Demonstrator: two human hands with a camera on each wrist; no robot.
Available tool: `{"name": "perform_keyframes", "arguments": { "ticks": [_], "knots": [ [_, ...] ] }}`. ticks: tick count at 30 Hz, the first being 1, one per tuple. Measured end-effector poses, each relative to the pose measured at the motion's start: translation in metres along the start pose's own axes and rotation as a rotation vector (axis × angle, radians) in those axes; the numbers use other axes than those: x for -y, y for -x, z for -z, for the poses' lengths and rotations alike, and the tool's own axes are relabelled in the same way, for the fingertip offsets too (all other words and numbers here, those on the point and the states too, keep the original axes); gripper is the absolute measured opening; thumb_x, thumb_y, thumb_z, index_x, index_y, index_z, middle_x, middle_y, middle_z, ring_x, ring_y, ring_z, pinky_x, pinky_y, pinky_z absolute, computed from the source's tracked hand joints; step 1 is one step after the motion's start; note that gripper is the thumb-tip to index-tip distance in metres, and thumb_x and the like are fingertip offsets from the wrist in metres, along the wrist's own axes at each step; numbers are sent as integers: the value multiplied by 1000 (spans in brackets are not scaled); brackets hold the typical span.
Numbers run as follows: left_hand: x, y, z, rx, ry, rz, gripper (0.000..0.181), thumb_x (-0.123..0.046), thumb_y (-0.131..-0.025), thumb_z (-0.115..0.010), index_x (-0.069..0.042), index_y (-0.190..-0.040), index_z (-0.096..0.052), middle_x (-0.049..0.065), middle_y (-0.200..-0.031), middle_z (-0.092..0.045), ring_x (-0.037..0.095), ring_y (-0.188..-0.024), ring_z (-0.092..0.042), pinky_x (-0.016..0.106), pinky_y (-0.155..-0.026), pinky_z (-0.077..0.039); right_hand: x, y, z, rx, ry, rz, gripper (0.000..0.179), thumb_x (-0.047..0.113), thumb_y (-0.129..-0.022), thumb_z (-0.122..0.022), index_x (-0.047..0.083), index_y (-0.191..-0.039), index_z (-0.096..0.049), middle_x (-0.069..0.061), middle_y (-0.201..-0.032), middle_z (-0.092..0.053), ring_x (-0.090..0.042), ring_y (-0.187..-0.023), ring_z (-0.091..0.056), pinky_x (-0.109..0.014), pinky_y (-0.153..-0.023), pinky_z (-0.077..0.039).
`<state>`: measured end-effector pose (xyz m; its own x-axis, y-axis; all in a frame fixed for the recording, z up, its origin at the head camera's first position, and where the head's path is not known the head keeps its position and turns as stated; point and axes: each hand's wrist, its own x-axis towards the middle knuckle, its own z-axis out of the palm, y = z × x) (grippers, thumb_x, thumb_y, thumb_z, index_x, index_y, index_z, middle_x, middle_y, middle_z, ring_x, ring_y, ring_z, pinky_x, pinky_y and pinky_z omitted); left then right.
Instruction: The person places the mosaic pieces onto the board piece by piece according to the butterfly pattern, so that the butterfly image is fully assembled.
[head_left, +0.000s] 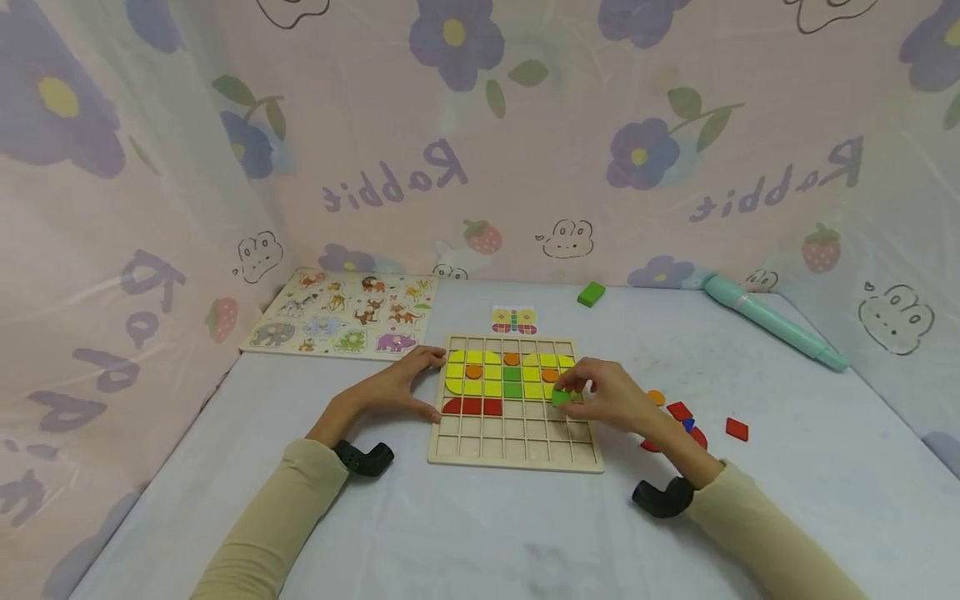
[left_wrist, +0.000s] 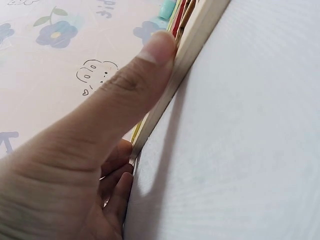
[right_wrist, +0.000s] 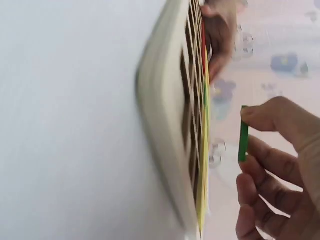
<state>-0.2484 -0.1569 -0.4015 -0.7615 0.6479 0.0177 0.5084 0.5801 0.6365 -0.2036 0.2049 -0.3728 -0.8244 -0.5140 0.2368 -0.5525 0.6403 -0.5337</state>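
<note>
A square wooden grid board (head_left: 516,454) lies on the table, with yellow, orange, green and red pieces in its cells. My left hand (head_left: 393,387) rests at its left side, thumb and fingers spread apart along that edge. In the left wrist view, the thumb (left_wrist: 125,82) is straight and touches the board's rim. My right hand (head_left: 611,396) pinches a green tile (head_left: 561,397) above the right part of the board. The right wrist view shows this tile (right_wrist: 243,134) edge-on between thumb and fingertips, apart from the board. A small butterfly pattern card (head_left: 514,321) lies just behind the board.
Right of the board lie loose pieces: an orange disc (head_left: 656,397), red diamonds (head_left: 737,429) and a blue piece (head_left: 687,425), partly behind my right forearm. An animal puzzle board (head_left: 337,317) is at back left. Green blocks (head_left: 592,293) and a teal marker-shaped object (head_left: 776,323) lie farther back.
</note>
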Motion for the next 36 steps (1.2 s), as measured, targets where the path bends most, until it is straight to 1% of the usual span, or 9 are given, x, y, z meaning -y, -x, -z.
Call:
{"name": "perform_keyframes", "arguments": {
  "ticks": [3,6,11,16,21,25,30,33,36],
  "knots": [
    [0,0,0,4,2,13,90,-46,-65,-82,-8,-136,-42,4,-147,-29,23,-137,-24,44,-112,-21,13,-14,-16,38,3,25,23,23,-73,-79,13,-92,-71,7,-83,-62,-13,-76,-54,-28,-66,-47],
    [0,0,0,6,11,9,90,-46,-65,-82,-7,-136,-41,5,-147,-28,24,-137,-24,45,-112,-21,23,-24,-28,57,7,42,24,26,-74,-79,13,-93,-72,7,-84,-64,-11,-76,-55,-28,-69,-50],
    [1,-1,0,1,19,-17,89,-44,-65,-83,-6,-135,-43,7,-146,-29,25,-137,-24,45,-112,-21,29,-34,-38,61,27,49,25,25,-73,-80,11,-93,-72,7,-84,-65,-10,-75,-56,-25,-69,-51],
    [2,-1,0,1,13,-24,88,-44,-66,-82,-6,-134,-43,8,-146,-29,27,-137,-24,47,-112,-21,28,-37,-42,77,4,42,24,22,-73,-80,10,-92,-72,6,-84,-65,-11,-74,-55,-24,-69,-50],
    [3,-1,0,5,14,-22,88,-43,-65,-83,-6,-134,-43,8,-146,-29,27,-137,-24,46,-112,-20,26,-38,-44,87,-12,56,25,24,-74,-80,11,-93,-72,7,-84,-66,-10,-76,-53,-23,-68,-48],
    [2,0,1,5,21,-30,87,-41,-66,-83,-4,-134,-43,9,-146,-29,27,-137,-24,46,-112,-20,24,-38,-45,82,-20,75,24,26,-73,-80,12,-91,-72,7,-82,-66,-10,-74,-53,-23,-66,-47],
    [1,0,1,5,28,-23,87,-40,-66,-83,-4,-134,-43,9,-146,-29,27,-137,-24,46,-112,-20,23,-38,-46,71,-18,102,23,26,-72,-80,13,-89,-73,7,-81,-65,-10,-72,-52,-22,-63,-46],
    [1,0,1,5,25,-18,86,-41,-66,-83,-5,-134,-43,8,-146,-29,27,-137,-24,46,-112,-20,22,-38,-45,68,-18,104,24,28,-73,-80,14,-90,-73,8,-82,-65,-11,-72,-52,-21,-62,-45],
    [2,0,0,5,23,-14,87,-42,-66,-83,-5,-134,-43,8,-146,-29,26,-137,-24,47,-112,-20,20,-36,-40,54,-31,100,26,27,-74,-79,11,-93,-73,7,-81,-66,-12,-72,-53,-21,-62,-45]
  ]
}}
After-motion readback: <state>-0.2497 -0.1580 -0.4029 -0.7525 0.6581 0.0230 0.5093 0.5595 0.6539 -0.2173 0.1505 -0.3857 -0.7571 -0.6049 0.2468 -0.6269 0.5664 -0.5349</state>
